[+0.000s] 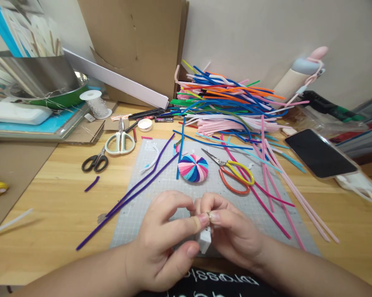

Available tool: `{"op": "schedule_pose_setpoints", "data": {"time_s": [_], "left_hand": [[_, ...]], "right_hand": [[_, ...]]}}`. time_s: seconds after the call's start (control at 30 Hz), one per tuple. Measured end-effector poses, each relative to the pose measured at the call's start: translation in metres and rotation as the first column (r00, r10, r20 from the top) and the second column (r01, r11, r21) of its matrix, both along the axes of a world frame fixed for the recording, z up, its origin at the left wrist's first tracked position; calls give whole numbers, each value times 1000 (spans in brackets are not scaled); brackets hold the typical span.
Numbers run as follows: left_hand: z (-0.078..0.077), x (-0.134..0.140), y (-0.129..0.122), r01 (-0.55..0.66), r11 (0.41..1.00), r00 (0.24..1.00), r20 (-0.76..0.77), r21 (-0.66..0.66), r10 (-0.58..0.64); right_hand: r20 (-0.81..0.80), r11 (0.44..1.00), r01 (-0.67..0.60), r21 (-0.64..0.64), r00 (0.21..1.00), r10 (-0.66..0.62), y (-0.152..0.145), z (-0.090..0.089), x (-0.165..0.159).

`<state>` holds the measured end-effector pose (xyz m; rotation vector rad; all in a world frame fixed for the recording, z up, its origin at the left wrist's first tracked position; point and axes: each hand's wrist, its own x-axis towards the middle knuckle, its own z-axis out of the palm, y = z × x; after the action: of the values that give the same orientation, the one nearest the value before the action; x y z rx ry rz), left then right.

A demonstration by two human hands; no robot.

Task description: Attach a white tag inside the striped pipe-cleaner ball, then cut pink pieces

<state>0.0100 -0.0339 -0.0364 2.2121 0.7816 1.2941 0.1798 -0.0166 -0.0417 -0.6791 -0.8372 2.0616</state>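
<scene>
My left hand (170, 235) and my right hand (232, 227) meet low in the middle, fingertips pinched together. Between them is a small white box-shaped piece (205, 240), partly covered by the fingers. A tiny metallic bit (209, 215) shows where both hands' fingertips meet; its kind is too small to tell. Beyond the hands, a round disc of pink, blue, purple and white pipe cleaners (193, 168) lies on the grey cutting mat (161, 181). To its right rest scissors with red and yellow handles (235, 175), blades partly apart.
Loose purple pipe cleaners (136, 194) lie left, pink ones (297, 194) right. A large pipe cleaner pile (229, 99) sits at the back. White-handled scissors (120, 142), black-handled scissors (95, 161), a clear thread spool (94, 105) and a phone (320, 152) surround the mat.
</scene>
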Motion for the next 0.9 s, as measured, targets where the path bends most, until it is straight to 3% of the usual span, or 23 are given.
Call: {"op": "schedule_pose_setpoints", "data": {"time_s": [0.2,0.37,0.47,0.53,0.6,0.67,0.77,0.8,0.9], "left_hand": [[1,0,1,-13,1000,1000,-16,-6,13],[2,-1,-2,32,994,999,-34,-105,-36],[0,0,-4,62,984,993,106,-168,-45],[-3,3,-3,33,953,970,241,-300,42],[-6,7,-1,95,854,926,360,-512,112],[-8,11,2,267,679,881,459,-684,116],[-8,15,5,474,440,826,558,-763,77],[-8,15,5,500,399,817,571,-769,77],[-8,15,5,534,351,802,592,-770,80]], "right_hand": [[16,999,6,-32,1000,-6,1,1,0],[-25,999,18,-32,999,-19,6,3,2],[-118,999,-37,0,992,37,8,5,2],[-152,997,-62,40,986,68,8,4,1],[-120,994,-72,77,989,81,7,1,0],[-23,990,-71,122,997,74,5,-5,1],[120,975,-82,206,991,58,4,-13,2],[145,968,-90,234,988,57,4,-14,2],[173,947,-112,302,983,61,5,-13,2]]}}
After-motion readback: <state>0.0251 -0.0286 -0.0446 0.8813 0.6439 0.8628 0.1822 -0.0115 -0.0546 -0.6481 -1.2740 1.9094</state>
